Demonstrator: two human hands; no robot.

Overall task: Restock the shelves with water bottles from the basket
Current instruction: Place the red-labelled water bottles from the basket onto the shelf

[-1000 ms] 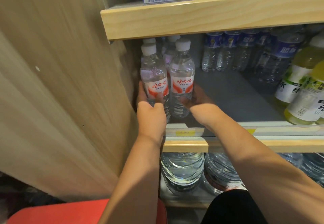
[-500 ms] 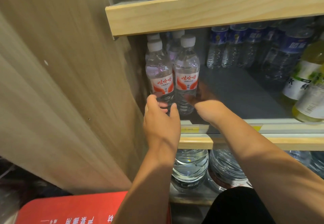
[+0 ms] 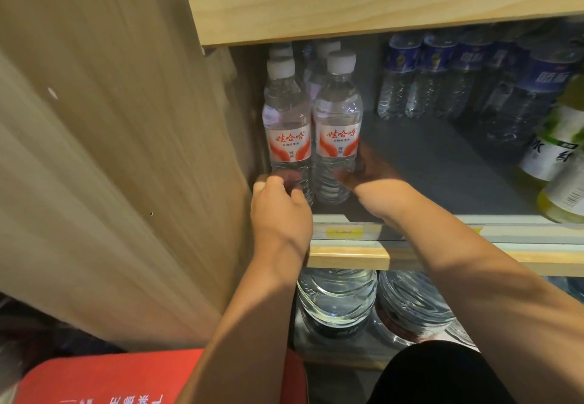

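Views: one only, the head camera.
Position: at the person's head, above and just in front of the shelf (image 3: 347, 258).
Direction: forward and down, into the shelf opening.
Nearness: close; the right front bottle (image 3: 338, 138) stands near the middle and the red basket (image 3: 94, 378) at the lower edge.
Lens: wide-angle, the straight boards look bent.

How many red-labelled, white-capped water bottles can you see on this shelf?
4, clustered at far left: front-left bottle and front-right bottle side by side, rear-left bottle and rear-right bottle directly behind, mostly caps showing. More may be hidden behind them.
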